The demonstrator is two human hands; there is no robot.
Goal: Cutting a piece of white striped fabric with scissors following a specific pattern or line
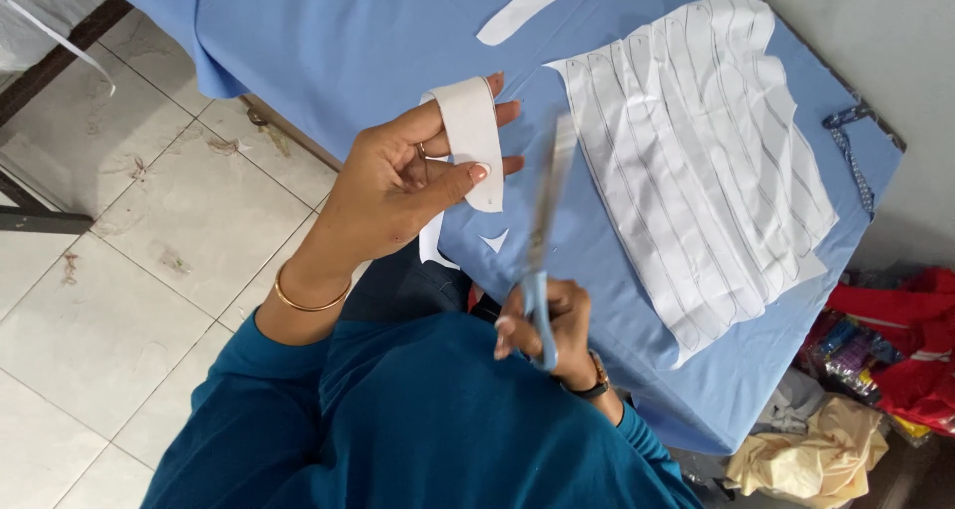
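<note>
View: looking down from the person's head at both hands above a table draped in blue cloth [378,31].
Left hand [398,181]: raised, thumb and fingers clamped on a white strip piece [472,136], which loops over the fingers so its lower end hangs free towards the blades.
Right hand [547,330]: fingers closed through the blue handles of scissors [542,260]; the blurred blades point up at the strip, and I cannot tell whether they are parted.
On the cloth: a fanned stack of white cut strips [706,161], laid overlapping well to the right; one longer white strip [527,6] lies above.
Scrap: a small white offcut [494,240] lies just below the held piece.
Floor: pale tiles [109,270] at left; bundled fabrics [895,350] at right.
</note>
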